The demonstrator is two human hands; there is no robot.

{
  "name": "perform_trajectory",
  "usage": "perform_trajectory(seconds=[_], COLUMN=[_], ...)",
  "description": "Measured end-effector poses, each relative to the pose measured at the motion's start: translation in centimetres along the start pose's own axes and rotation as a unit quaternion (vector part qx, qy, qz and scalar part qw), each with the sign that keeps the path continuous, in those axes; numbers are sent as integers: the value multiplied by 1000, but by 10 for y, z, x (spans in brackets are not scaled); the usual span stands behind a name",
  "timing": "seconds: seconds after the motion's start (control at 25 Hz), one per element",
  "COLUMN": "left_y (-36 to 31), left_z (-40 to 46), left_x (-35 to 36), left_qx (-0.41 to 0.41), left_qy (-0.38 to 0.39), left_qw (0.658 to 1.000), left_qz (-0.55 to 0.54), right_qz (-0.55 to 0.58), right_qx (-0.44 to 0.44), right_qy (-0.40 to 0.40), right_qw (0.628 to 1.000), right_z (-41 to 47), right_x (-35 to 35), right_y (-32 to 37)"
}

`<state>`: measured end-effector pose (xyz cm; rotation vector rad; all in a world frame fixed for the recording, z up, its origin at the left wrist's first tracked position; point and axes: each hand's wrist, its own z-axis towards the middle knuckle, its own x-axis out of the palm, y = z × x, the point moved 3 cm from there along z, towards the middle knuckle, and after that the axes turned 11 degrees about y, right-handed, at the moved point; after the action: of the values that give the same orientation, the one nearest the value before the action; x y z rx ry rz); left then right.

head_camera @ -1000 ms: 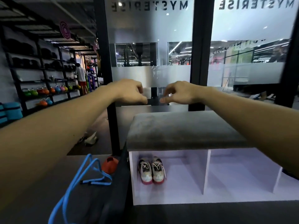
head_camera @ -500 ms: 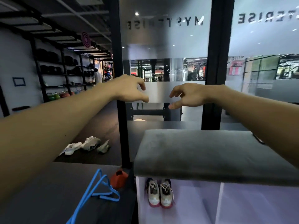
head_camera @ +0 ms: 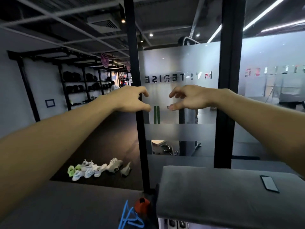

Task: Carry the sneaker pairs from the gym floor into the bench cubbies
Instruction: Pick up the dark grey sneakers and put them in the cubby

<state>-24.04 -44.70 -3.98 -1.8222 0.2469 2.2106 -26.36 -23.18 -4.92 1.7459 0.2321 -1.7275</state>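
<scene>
Several sneakers (head_camera: 99, 169) lie in a loose row on the dark gym floor at lower left, white, lime green and grey. The bench with a grey cushion (head_camera: 222, 195) fills the lower right; under its front edge the tips of a pair of sneakers (head_camera: 177, 224) show in a cubby. My left hand (head_camera: 132, 100) and my right hand (head_camera: 189, 98) are stretched out in front of me at chest height, fingers loosely curled, holding nothing, far above the shoes.
A black post (head_camera: 137, 96) and a frosted glass wall (head_camera: 181, 96) stand behind the bench. A phone (head_camera: 269, 185) lies on the cushion. A blue band (head_camera: 130, 219) and an orange cone (head_camera: 142, 205) sit left of the bench. Racks (head_camera: 85, 86) line the left wall.
My view has lifted and turned left: the bench cubbies have dropped nearly out of sight and the sneakers on the floor have come into view. Both hands stay raised and empty.
</scene>
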Motion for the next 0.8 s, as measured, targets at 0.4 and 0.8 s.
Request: perform_trajectory(seconds=[0.4, 0.8], left_y=[6, 68], left_z=[-142, -251], left_x=[-79, -75], left_qx=[-89, -189], left_qy=[-10, 5], left_qw=[996, 982], left_qz=[3, 16], right_qz=[-42, -38], right_qx=[-89, -164], right_qy=[28, 94], right_qw=[995, 981], right_z=[-55, -19], right_x=[-21, 40], right_y=[100, 206])
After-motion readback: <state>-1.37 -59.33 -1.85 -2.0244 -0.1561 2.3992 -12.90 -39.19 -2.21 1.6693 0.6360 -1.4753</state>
